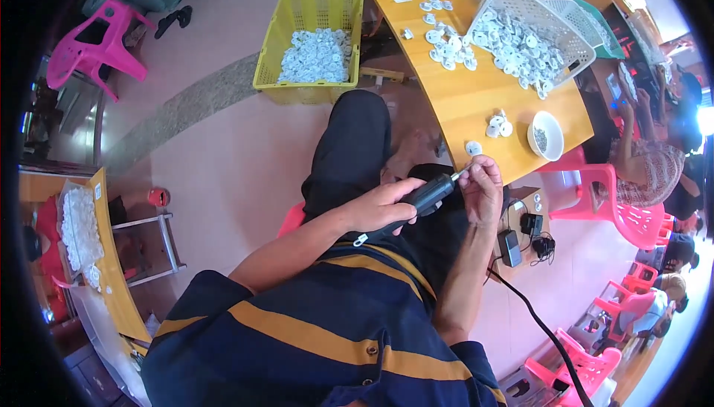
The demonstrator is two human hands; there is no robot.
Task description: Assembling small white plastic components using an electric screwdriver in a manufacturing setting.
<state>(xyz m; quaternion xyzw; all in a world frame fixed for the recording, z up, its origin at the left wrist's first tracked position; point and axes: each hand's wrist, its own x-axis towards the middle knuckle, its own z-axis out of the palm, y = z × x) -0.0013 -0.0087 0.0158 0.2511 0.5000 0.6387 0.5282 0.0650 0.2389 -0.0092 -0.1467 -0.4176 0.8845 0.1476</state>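
My left hand point(379, 208) is wrapped round a black electric screwdriver point(431, 195), held at a slant above my lap. Its metal bit points up and right toward the table's near edge. At the bit's tip my right hand point(483, 193) has its thumb and fingers pinched together; whatever they hold is too small to make out. Just beyond the fingertips a round white plastic part point(473, 148) lies on the wooden table point(461, 106). A small cluster of similar parts point(499, 124) sits farther in, beside a white bowl point(546, 136) of small metal pieces, seemingly screws.
A white basket point(573, 65) of parts lies tipped on the table, spilling loose ones point(450, 46). A yellow crate point(309, 91) of white parts stands on the floor ahead. Power adapters point(510, 248) and a black cord point(532, 310) are at my right. Pink chairs point(632, 217) and other people sit beyond.
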